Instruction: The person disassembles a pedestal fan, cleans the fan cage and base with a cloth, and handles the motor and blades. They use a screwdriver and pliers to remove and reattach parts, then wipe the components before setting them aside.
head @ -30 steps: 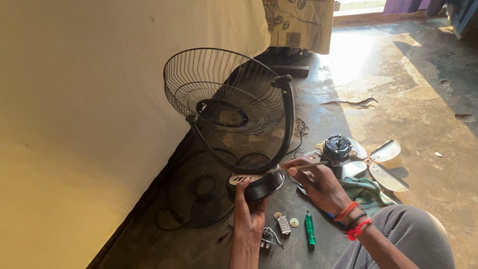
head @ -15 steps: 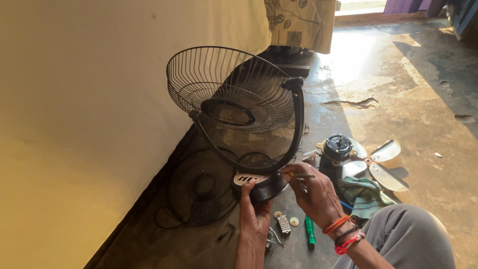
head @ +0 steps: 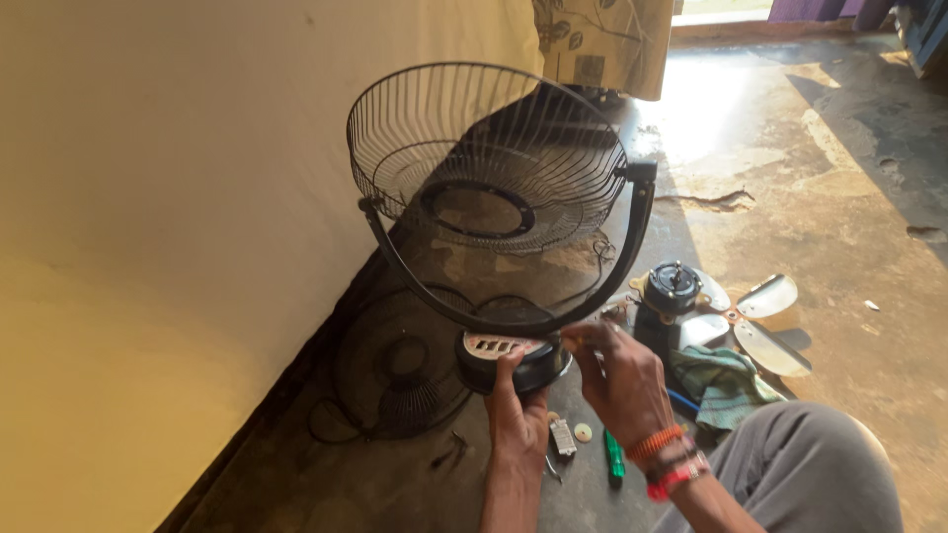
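Note:
A black table fan frame stands on the floor: a wire grille [head: 484, 158] tilted in a curved black yoke [head: 632, 237] on a round black base [head: 513, 360]. My left hand [head: 515, 415] grips the front of that base from below. My right hand [head: 620, 375] is closed on a thin tool, its tip at the base's right side where the yoke meets it. A second grille [head: 400, 370] lies flat against the wall, left of the base.
The fan motor [head: 671, 291] and metal blades [head: 765, 316] lie to the right on a green cloth [head: 721, 380]. A green screwdriver [head: 613, 456], a small white disc [head: 584, 432] and small parts sit by my wrists. A yellow wall [head: 148, 247] runs along the left.
The view has come closer and lower over the fan. My right hand has shifted to the base's right side; my left hand keeps its hold on the base.

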